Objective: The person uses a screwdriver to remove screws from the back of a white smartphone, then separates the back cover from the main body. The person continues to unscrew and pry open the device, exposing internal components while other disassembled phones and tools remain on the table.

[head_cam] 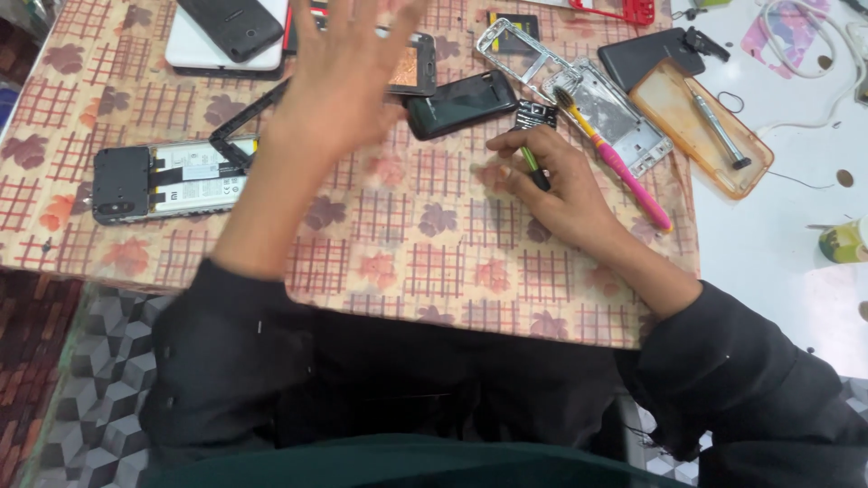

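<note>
A: Tabletop (434,262) covered in a leaf-print cloth, phone parts scattered on it. Right hand (561,185) is clamped on a thin green-tipped tool (533,167). Left hand (348,68) is raised, fingers spread, nothing held.

B: The tool is judged light, stiff, slippery; best gripped mid-shaft. Small dark keypad module (535,115) lies just beyond the fingertips, probably fragile.

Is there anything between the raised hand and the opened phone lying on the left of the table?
Nothing visible. The left hand is lifted, fingers spread, above the table; the opened phone lies below-left of it, with only bare tablecloth and a black frame beside it.
</note>
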Demonstrator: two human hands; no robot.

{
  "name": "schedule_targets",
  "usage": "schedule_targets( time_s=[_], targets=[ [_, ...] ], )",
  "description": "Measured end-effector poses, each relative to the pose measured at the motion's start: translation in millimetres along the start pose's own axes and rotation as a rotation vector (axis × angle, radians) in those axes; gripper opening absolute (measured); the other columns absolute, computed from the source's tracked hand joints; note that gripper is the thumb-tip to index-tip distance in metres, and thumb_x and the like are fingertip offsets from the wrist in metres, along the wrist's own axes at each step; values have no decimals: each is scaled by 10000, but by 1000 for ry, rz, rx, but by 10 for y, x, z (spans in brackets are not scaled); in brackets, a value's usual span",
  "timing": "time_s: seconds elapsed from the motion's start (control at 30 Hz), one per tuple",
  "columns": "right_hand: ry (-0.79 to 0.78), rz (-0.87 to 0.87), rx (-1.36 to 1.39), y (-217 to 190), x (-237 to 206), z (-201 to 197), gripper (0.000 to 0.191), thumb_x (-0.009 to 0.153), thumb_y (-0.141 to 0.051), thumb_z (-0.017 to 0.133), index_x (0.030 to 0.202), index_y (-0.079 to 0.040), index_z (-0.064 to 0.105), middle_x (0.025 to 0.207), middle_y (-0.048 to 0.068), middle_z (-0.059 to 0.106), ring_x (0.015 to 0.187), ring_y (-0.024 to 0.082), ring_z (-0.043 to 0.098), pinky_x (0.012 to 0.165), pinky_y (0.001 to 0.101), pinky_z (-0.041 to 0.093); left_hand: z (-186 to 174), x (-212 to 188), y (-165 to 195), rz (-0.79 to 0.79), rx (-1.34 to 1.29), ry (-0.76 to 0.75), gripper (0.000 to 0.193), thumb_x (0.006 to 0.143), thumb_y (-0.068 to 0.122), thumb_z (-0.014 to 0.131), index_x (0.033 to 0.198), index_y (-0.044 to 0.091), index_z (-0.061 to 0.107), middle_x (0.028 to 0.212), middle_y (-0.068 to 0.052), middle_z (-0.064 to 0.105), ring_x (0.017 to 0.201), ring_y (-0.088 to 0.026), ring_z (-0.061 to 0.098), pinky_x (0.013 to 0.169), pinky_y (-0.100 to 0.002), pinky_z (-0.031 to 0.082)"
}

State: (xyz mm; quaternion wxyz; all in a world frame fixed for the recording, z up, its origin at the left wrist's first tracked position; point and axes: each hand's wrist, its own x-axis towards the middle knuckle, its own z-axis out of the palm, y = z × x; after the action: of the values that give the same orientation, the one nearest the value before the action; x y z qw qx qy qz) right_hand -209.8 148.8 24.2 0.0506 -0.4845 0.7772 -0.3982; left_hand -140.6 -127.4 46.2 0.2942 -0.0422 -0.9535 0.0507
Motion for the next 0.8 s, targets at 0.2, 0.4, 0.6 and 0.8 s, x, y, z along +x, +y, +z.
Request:
schedule_targets(
  time_s=[0.2, 0.4, 0.6, 0.8],
  targets=[
    [-1, -2, -27, -21, -19, -22, 294, 948, -119, 702, 1227, -32, 667, 1098, 118, 640, 1010, 239, 647, 886, 365, 509, -1218, -869, 1275, 547, -946, 243, 190, 1010, 149, 679, 1190, 96, 706, 1220, -86, 699, 1173, -291, 680, 1027, -470, 549],
    [-28, -66, -112, -10, -26, -45, 311, 924, -47, 658, 1233, -36, 688, 1101, 117, 614, 980, 229, 633, 858, 337, 506, -1021, -1237, 1612, 634, -1608, 52, 202, 1129, 137, 527, 1207, -28, 614, 1275, -104, 662, 1168, -257, 674, 984, -334, 564],
    [65, -67, -248, -22, 122, 32, 197, 955, -68, 724, 1150, -61, 752, 1069, 139, 582, 812, 231, 614, 705, 350, 495, -887, -1359, 1779, 554, -1969, -79, 223, 1173, 182, 549, 1177, -31, 614, 1199, -110, 666, 998, -239, 696, 858, -272, 603],
    [49, -332, -411, 78, 1046, 251, 412, 929, -269, 915, 1234, -49, 747, 1091, 172, 640, 880, 322, 646, 772, 448, 516, -796, -1318, 1741, 587, -1966, 148, 231, 1121, 169, 567, 1078, -49, 631, 1167, -159, 682, 994, -317, 741, 804, -335, 610]
  ],
)
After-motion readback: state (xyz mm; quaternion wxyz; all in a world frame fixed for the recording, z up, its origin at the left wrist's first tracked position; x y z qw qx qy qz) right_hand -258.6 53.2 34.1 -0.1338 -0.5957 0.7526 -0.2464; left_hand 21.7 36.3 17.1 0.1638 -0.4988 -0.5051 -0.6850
